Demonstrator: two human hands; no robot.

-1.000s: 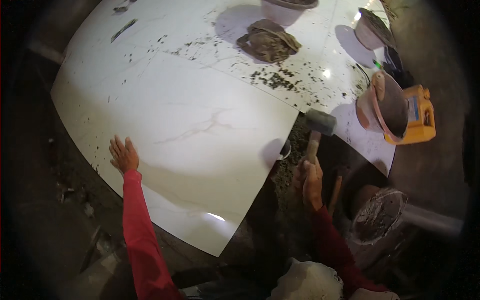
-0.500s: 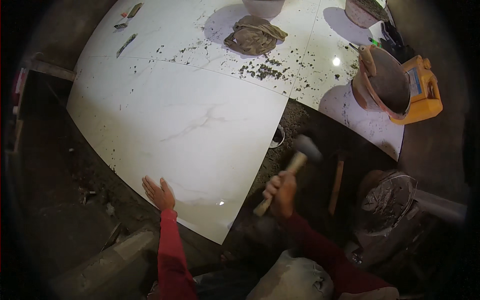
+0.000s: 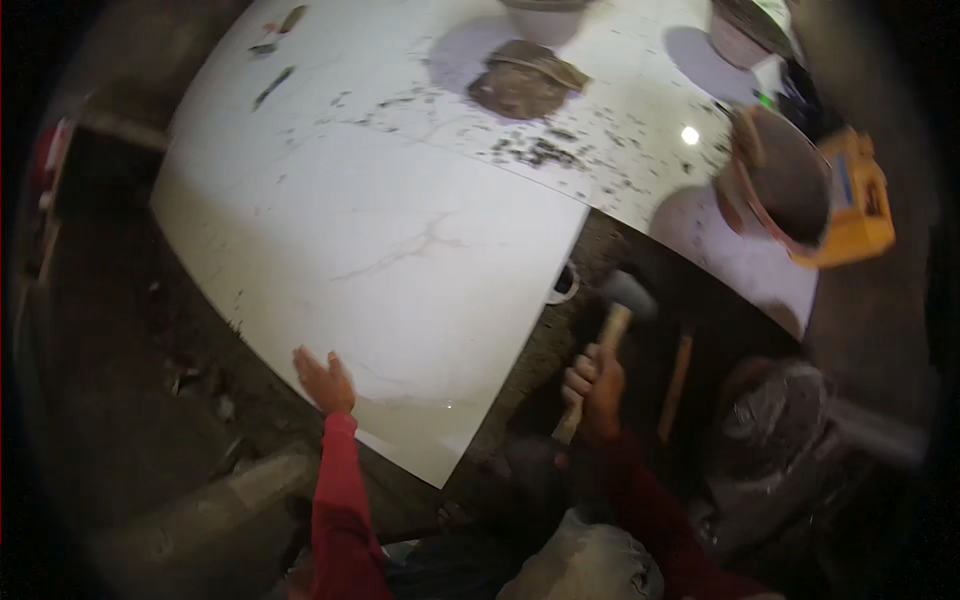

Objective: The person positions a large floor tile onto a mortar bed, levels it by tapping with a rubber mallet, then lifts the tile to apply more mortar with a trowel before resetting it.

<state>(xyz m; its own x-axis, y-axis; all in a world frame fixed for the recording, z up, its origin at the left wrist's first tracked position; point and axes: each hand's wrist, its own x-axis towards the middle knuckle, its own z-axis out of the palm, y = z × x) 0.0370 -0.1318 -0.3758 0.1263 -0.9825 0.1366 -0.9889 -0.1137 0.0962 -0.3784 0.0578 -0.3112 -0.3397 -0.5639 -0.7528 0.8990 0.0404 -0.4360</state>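
Observation:
A large white marble-patterned tile [image 3: 400,270] lies in front of me. My left hand [image 3: 325,380] rests flat on its near-left edge, fingers stretched out. Right of the tile, my right hand [image 3: 597,385] is wrapped round the wooden handle of a mallet [image 3: 618,322]. The mallet's grey, blurred head points away from me, over dark ground and apart from the tile. A second long wooden handle [image 3: 676,388] lies on the ground to the right of that hand; its far end is too dark to make out.
Dark crumbs and a crumpled brown cloth [image 3: 525,82] lie on the far tiles. A bucket [image 3: 775,180] stands at the right beside a yellow jerrycan [image 3: 858,200]. Nearer is a plastic-covered bucket [image 3: 770,420]. A small round white-rimmed opening [image 3: 566,283] shows beside the tile's right edge.
The whole view has shifted a little. My right hand and the mallet have moved slightly right, away from the tile's edge. My left hand remains on the tile.

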